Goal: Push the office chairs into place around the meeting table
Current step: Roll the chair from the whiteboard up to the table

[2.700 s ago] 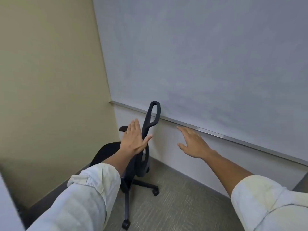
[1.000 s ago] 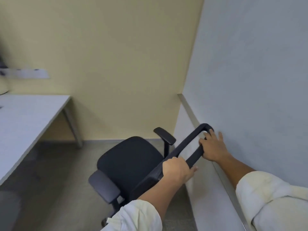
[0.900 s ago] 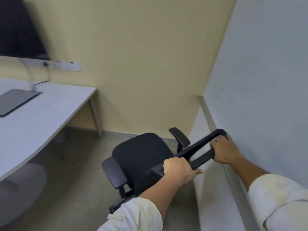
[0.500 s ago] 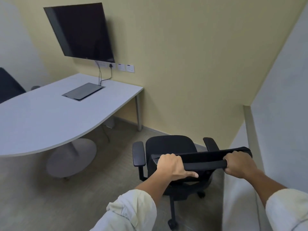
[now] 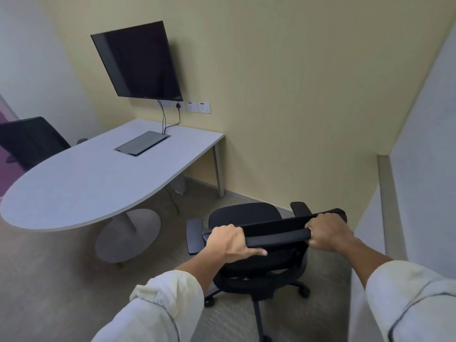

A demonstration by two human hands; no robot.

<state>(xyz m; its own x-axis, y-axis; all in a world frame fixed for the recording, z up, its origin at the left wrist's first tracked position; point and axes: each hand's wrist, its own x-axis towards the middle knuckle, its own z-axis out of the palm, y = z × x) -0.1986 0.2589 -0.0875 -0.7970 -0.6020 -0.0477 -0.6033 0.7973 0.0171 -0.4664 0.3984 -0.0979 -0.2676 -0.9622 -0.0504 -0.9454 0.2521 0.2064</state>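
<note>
A black office chair (image 5: 244,214) on castors stands on the carpet right in front of me, its seat facing the yellow wall. My left hand (image 5: 228,243) grips the left end of the backrest's top bar, and my right hand (image 5: 327,234) grips the right end. The white meeting table (image 5: 81,183), rounded at its near end, lies to the left, apart from the chair. A second black chair (image 5: 29,141) sits at the table's far left side.
A dark screen (image 5: 138,61) hangs on the yellow wall above the table, with cables running down to a grey hatch (image 5: 142,146). The table's round pedestal base (image 5: 127,234) and a thin leg (image 5: 218,169) stand on the carpet. A whiteboard wall (image 5: 424,154) runs close on my right.
Both hands took hold of the chair's backrest. The chair swung round from the whiteboard corner, and my view turned left until the table and screen came into sight.
</note>
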